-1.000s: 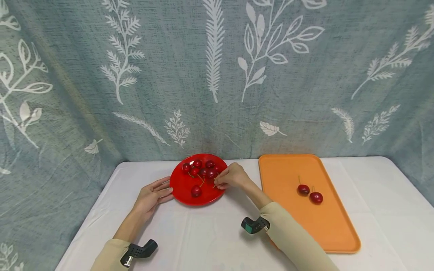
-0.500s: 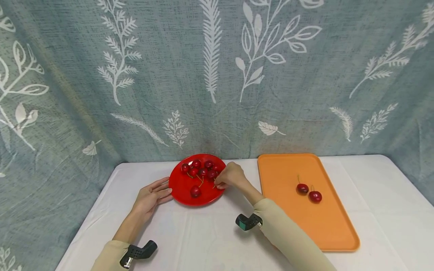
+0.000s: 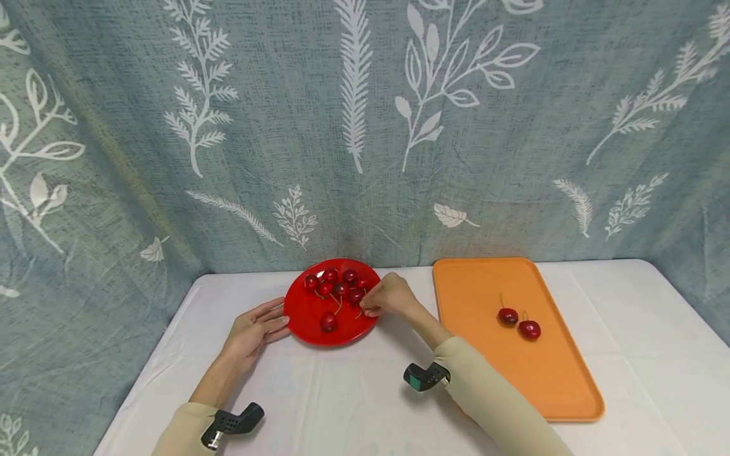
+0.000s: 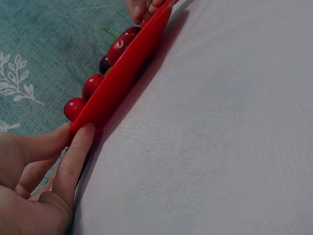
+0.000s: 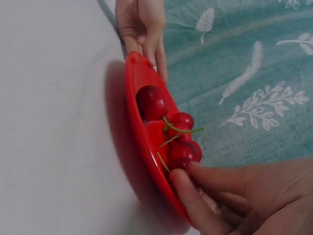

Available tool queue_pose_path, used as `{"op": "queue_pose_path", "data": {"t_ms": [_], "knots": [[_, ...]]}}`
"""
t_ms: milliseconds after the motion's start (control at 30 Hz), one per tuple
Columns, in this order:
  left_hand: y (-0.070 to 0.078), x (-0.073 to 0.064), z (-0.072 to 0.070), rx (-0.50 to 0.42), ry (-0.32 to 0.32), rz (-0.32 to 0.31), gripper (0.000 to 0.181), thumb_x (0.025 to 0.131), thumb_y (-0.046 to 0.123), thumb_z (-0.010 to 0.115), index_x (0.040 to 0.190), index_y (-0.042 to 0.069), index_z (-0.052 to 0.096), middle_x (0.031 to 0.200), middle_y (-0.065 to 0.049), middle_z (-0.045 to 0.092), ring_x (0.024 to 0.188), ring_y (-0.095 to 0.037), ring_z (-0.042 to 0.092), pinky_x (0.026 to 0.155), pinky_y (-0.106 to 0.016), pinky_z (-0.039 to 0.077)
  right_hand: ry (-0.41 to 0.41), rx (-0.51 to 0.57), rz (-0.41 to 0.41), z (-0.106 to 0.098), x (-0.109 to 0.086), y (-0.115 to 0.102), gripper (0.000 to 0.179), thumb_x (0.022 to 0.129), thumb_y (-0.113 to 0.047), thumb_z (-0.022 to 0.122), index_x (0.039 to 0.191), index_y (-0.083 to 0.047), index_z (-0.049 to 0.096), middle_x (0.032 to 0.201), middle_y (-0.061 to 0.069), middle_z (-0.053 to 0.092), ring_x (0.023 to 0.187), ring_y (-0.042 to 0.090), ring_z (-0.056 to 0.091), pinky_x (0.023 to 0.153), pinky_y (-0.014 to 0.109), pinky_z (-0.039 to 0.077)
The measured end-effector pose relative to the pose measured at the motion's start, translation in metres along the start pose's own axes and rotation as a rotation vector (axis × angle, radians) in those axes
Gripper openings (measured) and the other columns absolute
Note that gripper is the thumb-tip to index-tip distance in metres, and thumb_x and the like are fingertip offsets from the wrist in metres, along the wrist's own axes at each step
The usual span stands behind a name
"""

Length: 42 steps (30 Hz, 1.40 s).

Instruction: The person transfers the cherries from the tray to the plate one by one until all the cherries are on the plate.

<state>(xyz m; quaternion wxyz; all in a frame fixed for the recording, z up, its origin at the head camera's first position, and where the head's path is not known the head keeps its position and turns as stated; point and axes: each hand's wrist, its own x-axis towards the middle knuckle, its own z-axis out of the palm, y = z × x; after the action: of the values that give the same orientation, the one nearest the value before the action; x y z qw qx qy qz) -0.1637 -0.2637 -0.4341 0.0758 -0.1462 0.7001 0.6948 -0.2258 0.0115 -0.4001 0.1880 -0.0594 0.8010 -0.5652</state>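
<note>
A red plate point(image 3: 308, 326) stands on the white cloth with several dark red cherries, most of them bunched toward its back. One cherry point(image 3: 329, 322) sits apart near the plate's front. At the left edge, my left hand point(image 3: 251, 332) touches the rim with fairly straight fingers; the thumb lies against the plate's side in the left wrist view. Over the right side of the plate, my right hand point(image 3: 390, 297) pinches a thin green stem point(image 5: 163, 161) between thumb and fingertips. Whatever hangs on that stem is hidden by the fingers, close beside another cherry point(image 5: 183, 154).
To the right lies an orange tray point(image 3: 547, 386) with two stemmed cherries on it, one of them the nearer cherry point(image 3: 530, 329). My right sleeve point(image 3: 496, 392) overlaps the tray's left edge. A leaf-patterned curtain point(image 3: 285, 126) hangs behind the table.
The view shifts slightly. My right forearm dips left and comes back, while the fingertips stay at the same place on the plate. The left hand holds still.
</note>
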Motion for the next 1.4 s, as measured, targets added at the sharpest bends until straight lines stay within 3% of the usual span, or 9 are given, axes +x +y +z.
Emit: {"op": "queue_pose_path", "data": {"t_ms": [367,700,1200,1400], "knots": [[-0.001,0.001,0.002,-0.008,0.002,-0.013,0.058,0.096,0.004,0.06,0.149,0.0,0.037,0.147,-0.026,0.043,0.096,-0.011,0.069,0.084,-0.029,0.057,-0.059,-0.001,-0.091,-0.027,-0.005,0.0,0.018,0.086,-0.002,0.073,0.1,0.01,0.073,0.089,0.018,0.074,0.072,0.02,0.072,0.072,0.034,0.061],[0.0,0.001,0.001,-0.01,-0.012,-0.006,0.057,0.096,0.004,0.058,0.149,0.0,0.036,0.147,-0.026,0.042,0.097,-0.011,0.068,0.085,-0.029,0.057,-0.033,-0.013,-0.175,-0.08,-0.013,0.004,0.022,0.091,0.0,0.066,0.106,0.016,0.068,0.097,0.027,0.071,0.083,0.033,0.072,0.08,0.047,0.059],[-0.001,0.0,-0.003,-0.006,-0.022,0.004,0.058,0.097,0.005,0.059,0.149,-0.001,0.036,0.147,-0.026,0.042,0.096,-0.01,0.068,0.084,-0.029,0.057,0.055,-0.093,-0.122,-0.162,-0.045,0.026,0.039,0.097,-0.014,0.062,0.119,0.018,0.06,0.11,0.029,0.067,0.096,0.037,0.068,0.089,0.047,0.056],[-0.001,0.0,-0.003,-0.01,-0.021,0.009,0.057,0.096,0.004,0.059,0.148,-0.002,0.037,0.147,-0.027,0.042,0.097,-0.011,0.068,0.084,-0.029,0.057,0.044,-0.248,-0.163,-0.187,-0.057,0.035,0.038,0.097,-0.015,0.062,0.118,0.017,0.061,0.109,0.029,0.067,0.093,0.039,0.069,0.083,0.044,0.059]]}}
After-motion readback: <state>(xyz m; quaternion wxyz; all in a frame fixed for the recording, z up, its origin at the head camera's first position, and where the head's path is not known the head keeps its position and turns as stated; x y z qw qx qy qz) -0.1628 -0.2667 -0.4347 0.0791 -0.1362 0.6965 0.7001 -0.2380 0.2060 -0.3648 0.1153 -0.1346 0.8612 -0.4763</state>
